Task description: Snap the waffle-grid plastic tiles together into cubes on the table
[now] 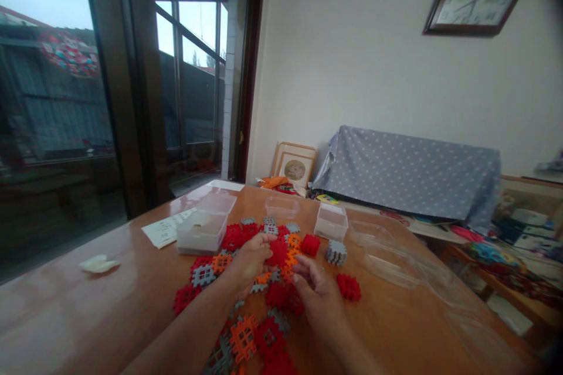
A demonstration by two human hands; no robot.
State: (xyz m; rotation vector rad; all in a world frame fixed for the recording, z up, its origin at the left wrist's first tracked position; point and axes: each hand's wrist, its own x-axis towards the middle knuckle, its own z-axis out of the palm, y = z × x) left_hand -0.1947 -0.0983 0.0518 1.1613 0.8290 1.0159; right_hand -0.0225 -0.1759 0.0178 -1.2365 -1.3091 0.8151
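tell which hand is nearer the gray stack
Right: the right hand is in front and slightly left of the gray stack; the left hand is farther left.

I get daylight from the left, through tall dark-framed glass (196,91). On the far side I see a plain pale wall (352,58) with a framed clock (480,0) high at the right. Below it a spotted grey-blue cloth (411,173) drapes, with a framed picture (294,167) standing to its left. A glossy brown table (387,322) fills the near side.

Pieces (278,293) lie on the table (396,328) beside a box (199,240).
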